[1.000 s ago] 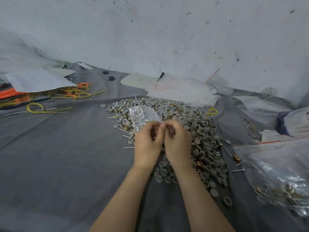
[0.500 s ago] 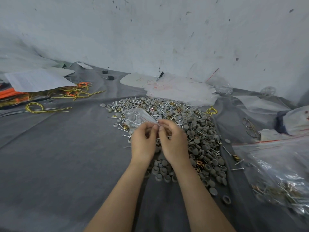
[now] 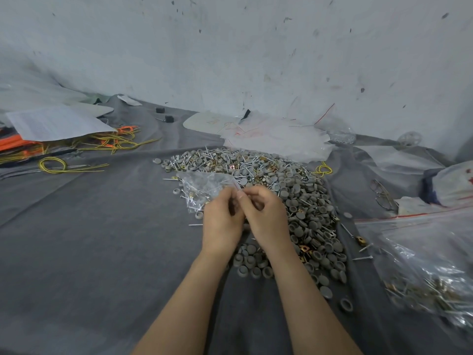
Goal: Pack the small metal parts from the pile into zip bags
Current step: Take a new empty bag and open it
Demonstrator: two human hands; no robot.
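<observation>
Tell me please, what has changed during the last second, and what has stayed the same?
The small zip bag tipped down and to the left, lower over the left edge of the pile. The left hand and right hand kept pinching its mouth, almost in place. The pile and the large filled bag stayed put.

I face a pale, whitish wall (image 3: 256, 52), scuffed and flecked with dark specks. A wrinkled grey cloth (image 3: 84, 252) covers the surface before me and runs back to the wall's foot. At my far left a printed paper sheet (image 3: 56, 123) lies over orange strips (image 3: 18, 146) and a tangle of yellow wire, with 1 yellow wire loop (image 3: 52, 165) just in front. 2 small black blocks (image 3: 169, 118) sit near the wall. The light is soft and even.
</observation>
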